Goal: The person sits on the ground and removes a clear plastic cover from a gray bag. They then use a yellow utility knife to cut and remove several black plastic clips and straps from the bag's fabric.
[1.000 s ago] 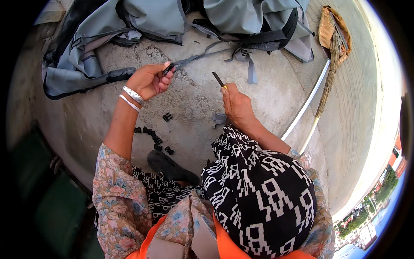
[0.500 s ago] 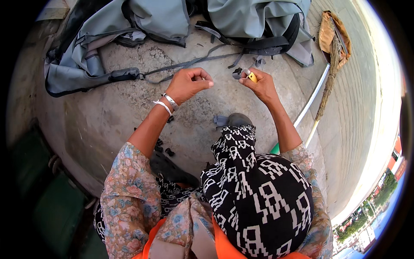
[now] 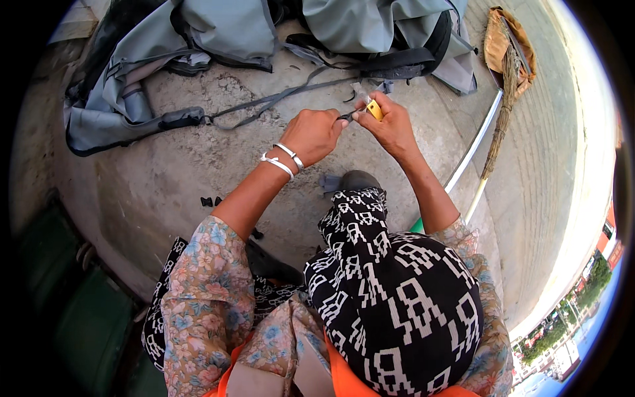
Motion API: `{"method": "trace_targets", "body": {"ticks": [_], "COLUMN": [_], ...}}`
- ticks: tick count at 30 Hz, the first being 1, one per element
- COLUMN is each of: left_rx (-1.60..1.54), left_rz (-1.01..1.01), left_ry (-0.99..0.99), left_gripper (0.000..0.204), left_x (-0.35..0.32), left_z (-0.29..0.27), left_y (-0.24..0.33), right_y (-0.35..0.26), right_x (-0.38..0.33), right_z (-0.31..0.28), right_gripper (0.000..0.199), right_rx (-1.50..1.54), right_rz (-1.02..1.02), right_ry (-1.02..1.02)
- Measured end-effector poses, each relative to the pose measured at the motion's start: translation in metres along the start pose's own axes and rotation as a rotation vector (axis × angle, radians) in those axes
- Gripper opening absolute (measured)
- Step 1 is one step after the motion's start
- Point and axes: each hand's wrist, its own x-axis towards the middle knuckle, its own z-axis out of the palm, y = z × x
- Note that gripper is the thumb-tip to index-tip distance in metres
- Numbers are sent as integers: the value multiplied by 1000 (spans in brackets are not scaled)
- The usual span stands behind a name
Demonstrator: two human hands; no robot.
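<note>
Since the earlier frame, both hands have drawn closer together and now meet at about 12 o'clock in the view, above the person's patterned headscarf (image 3: 397,298).

The left hand (image 3: 316,134) is curled, its fingertips pressed together on the end of a thin dark strap (image 3: 284,96). The right hand (image 3: 390,126) is closed around a small yellow lighter (image 3: 375,110), which pokes up between thumb and forefinger. The two hands almost touch, the strap end lying at 9 o'clock from the lighter, just beside it.

The strap's long axis runs away from the hands toward 10 o'clock, across the rough concrete floor (image 3: 198,165), to a grey bag (image 3: 225,33) spread out at 11 to 1 o'clock. The left hand is the nearer one to the strap's length.

A straw broom (image 3: 503,106) lies at 2 o'clock. Small black clips (image 3: 210,200) sit on the floor at 9 o'clock, well apart from the hands.
</note>
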Motion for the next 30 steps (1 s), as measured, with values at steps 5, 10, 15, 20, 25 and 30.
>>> {"method": "trace_targets", "body": {"ticks": [5, 10, 15, 20, 25, 30], "left_rx": [24, -77, 344, 197, 171, 110], "left_rz": [-219, -248, -57, -114, -162, -218], "left_ry": [-70, -102, 36, 69, 101, 432], "left_gripper": [31, 31, 30, 29, 29, 30], "left_x": [-7, -9, -30, -46, -55, -46], "left_z": [-17, -26, -26, -31, -34, -78], "left_y": [-7, -7, -15, -8, -17, -43], "right_y": [-2, -3, -12, -29, -35, 9], "right_x": [-17, -24, -39, -54, -52, -95], "right_z": [24, 56, 62, 60, 66, 76], "right_gripper": [20, 21, 21, 22, 21, 20], "right_rx": [-31, -330, -491, -473, -479, -557], "right_rz": [78, -101, -124, -51, -22, 1], "right_ry": [56, 43, -80, -130, -175, -410]}}
